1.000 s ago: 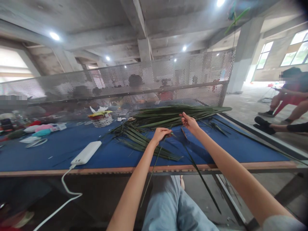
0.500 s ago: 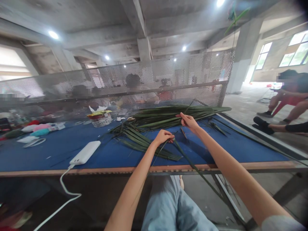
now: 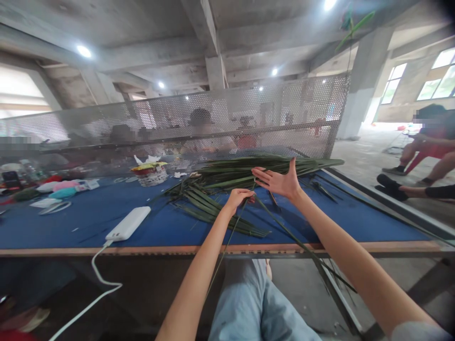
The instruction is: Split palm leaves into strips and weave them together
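Observation:
My left hand (image 3: 241,199) pinches a green palm leaf strip (image 3: 280,223) above the blue table. One length of the strip slopes down to the right past the table edge, and a thinner one hangs beside my left forearm. Just right of it, my right hand (image 3: 279,181) is open, fingers stretched to the left and thumb pointing up. Nothing shows in its grasp, though the fingertips are close to the strip. Behind both hands lies a pile of long palm leaves (image 3: 227,168), with a fanned bunch (image 3: 206,208) spreading toward the front.
A white power bank (image 3: 128,223) with a cable lies at the left. Behind it stand a white woven basket (image 3: 151,177) and colourful bundles (image 3: 64,190). A perforated metal screen (image 3: 170,123) runs along the back. Another person (image 3: 430,137) sits at the far right.
My right hand has gone from a pinch to spread fingers and turned its palm into view. My left hand keeps its pinch on the strip, nearly in place.

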A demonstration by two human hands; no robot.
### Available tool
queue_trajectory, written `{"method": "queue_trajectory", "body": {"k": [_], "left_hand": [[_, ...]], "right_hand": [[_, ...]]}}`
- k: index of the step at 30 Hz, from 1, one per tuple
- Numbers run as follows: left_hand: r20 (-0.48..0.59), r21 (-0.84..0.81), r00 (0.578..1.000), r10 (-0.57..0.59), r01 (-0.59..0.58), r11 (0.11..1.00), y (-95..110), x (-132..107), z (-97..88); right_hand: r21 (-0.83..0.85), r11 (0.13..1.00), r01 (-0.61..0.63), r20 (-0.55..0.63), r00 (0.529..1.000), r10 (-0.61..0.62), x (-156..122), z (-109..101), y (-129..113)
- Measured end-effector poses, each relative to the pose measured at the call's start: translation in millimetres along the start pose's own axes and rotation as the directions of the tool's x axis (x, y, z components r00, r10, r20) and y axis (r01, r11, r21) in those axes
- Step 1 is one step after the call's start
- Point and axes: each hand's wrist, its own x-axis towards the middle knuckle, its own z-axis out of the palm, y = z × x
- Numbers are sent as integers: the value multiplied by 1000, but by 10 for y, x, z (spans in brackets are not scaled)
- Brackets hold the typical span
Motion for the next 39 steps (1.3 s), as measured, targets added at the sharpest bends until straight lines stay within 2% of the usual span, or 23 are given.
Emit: {"method": "queue_trajectory", "body": {"k": [4, 7, 10, 15, 18, 23, 26, 30, 35, 39], "left_hand": [[58, -2, 998, 2, -2, 1000, -29, 15, -5], [59, 6, 998, 3, -3, 1000, -25, 1, 6], [38, 49, 999, 13, -14, 999, 10, -31, 20], [11, 29, 1000, 13, -13, 1000, 54, -54, 35], [-28, 9, 1000, 6, -6, 1000, 35, -33, 25], [-83, -34, 996, 19, -21, 999, -19, 3, -7], [-96, -52, 995, 17, -22, 998, -21, 1, -12], [-99, -34, 995, 28, -31, 999, 1, -9, -7], [-87, -12, 996, 19, -20, 1000, 11, -7, -3], [-88, -7, 996, 16, -17, 1000, 2, 1, -1]], "right_hand": [[-62, 998, 28, 92, 996, -22, 56, -81, 68], [-78, 995, -56, 91, 994, 63, 122, -161, 124], [19, 987, -158, 41, 987, 157, 189, -238, 179], [218, 972, -82, -170, 978, 121, 279, -356, 251], [281, 954, -101, -217, 962, 166, 295, -397, 241], [359, 902, -238, -98, 952, 290, 239, -416, 202], [355, 890, -288, -29, 948, 318, 190, -420, 202], [332, 897, -292, -21, 948, 316, 182, -427, 229], [210, 932, -296, -70, 946, 317, 224, -407, 245], [229, 911, -343, -13, 935, 355, 231, -357, 208]]}}
